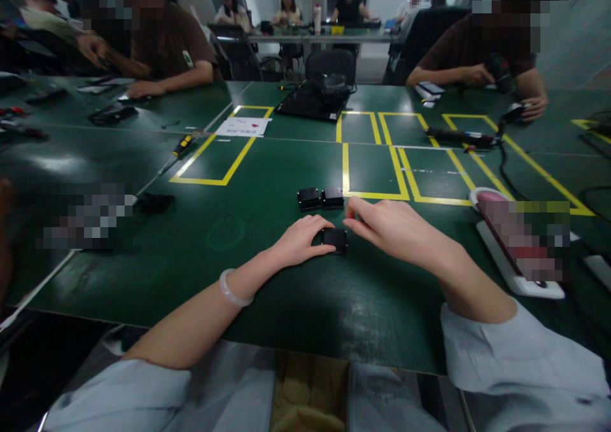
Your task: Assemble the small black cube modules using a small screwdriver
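A small black rectangular block (335, 240) lies on the green table in front of me. My left hand (301, 241) grips it from the left, thumb along the near edge and fingers on the far side. My right hand (389, 226) hovers just right of the block, thumb and fingertips pinched together; whatever may be between them is too small to make out. Just beyond my hands sit two similar black blocks, a left one (309, 198) and a right one (333, 197), side by side.
Yellow tape (377, 195) marks rectangles on the table (267, 305). A phone on a white stand (520, 247) is at right, a yellow-black screwdriver (182, 144) at left. A black flat device (315, 98) lies farther back. Across the table, one person (496, 63) holds a power tool.
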The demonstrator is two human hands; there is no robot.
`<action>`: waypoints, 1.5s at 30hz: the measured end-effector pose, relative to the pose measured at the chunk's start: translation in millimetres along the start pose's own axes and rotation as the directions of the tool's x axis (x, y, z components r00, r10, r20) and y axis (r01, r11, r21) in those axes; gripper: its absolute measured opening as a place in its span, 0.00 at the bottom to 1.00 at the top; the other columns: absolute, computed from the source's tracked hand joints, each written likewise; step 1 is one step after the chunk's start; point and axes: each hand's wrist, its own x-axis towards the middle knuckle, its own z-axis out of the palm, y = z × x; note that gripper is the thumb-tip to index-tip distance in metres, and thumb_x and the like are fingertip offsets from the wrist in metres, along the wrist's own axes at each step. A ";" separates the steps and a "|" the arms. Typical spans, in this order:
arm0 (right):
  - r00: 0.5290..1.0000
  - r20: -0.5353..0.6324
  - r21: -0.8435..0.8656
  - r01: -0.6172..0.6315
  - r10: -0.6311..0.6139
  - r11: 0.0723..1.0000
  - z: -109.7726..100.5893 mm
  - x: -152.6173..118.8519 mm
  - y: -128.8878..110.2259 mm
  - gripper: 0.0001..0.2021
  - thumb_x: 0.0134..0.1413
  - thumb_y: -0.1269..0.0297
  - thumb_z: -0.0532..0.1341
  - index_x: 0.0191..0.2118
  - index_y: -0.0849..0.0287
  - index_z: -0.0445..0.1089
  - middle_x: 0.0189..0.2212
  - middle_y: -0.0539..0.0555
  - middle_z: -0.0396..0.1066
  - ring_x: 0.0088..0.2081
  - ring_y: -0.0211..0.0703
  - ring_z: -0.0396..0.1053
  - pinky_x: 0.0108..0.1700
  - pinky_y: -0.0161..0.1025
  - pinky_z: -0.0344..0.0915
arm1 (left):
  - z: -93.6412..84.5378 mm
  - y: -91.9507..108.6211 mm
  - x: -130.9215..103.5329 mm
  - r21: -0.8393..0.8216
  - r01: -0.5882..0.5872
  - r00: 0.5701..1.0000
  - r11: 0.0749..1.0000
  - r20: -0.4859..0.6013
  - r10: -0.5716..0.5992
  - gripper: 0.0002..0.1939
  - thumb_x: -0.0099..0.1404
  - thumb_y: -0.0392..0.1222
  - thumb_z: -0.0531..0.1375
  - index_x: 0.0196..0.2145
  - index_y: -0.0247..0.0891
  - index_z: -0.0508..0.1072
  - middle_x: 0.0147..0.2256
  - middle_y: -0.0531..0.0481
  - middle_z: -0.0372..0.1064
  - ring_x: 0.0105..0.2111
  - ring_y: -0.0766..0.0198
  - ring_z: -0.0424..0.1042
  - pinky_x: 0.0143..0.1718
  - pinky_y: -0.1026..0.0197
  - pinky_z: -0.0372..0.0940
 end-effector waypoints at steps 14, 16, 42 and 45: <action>0.999 -0.032 0.013 0.005 -0.005 1.000 4.1 0.1 2.8 0.10 0.66 0.57 0.49 0.43 0.56 0.60 0.27 0.50 0.70 0.26 0.43 0.66 0.27 0.36 0.46 | 0.1 0.5 -0.1 0.007 0.005 1.000 1.000 0.000 -0.005 0.21 0.66 0.55 0.59 0.49 0.39 0.68 0.44 0.45 0.69 0.44 0.53 0.68 0.45 0.53 0.63; 0.999 -0.031 0.020 0.017 -0.016 1.000 4.2 0.5 3.7 0.08 0.66 0.59 0.50 0.43 0.56 0.60 0.27 0.50 0.70 0.26 0.42 0.66 0.27 0.36 0.46 | 0.1 0.2 0.1 0.006 0.005 1.000 1.000 0.002 -0.005 0.21 0.66 0.56 0.59 0.50 0.40 0.68 0.44 0.45 0.69 0.44 0.53 0.68 0.45 0.53 0.63; 0.999 -0.038 0.023 0.017 -0.016 1.000 2.9 0.3 1.3 0.09 0.66 0.58 0.49 0.43 0.56 0.60 0.28 0.50 0.70 0.27 0.41 0.66 0.27 0.36 0.47 | -0.2 -0.6 -0.4 0.017 0.008 1.000 1.000 0.001 -0.008 0.20 0.66 0.54 0.60 0.49 0.40 0.67 0.45 0.45 0.69 0.44 0.53 0.67 0.45 0.53 0.63; 0.999 -0.033 -0.011 -0.002 0.001 1.000 4.0 1.9 1.5 0.11 0.67 0.56 0.48 0.42 0.56 0.61 0.26 0.50 0.70 0.26 0.42 0.66 0.27 0.36 0.46 | -0.2 -0.3 -0.1 0.010 0.007 1.000 1.000 0.003 -0.007 0.20 0.66 0.54 0.60 0.50 0.40 0.68 0.45 0.45 0.69 0.44 0.53 0.67 0.45 0.53 0.63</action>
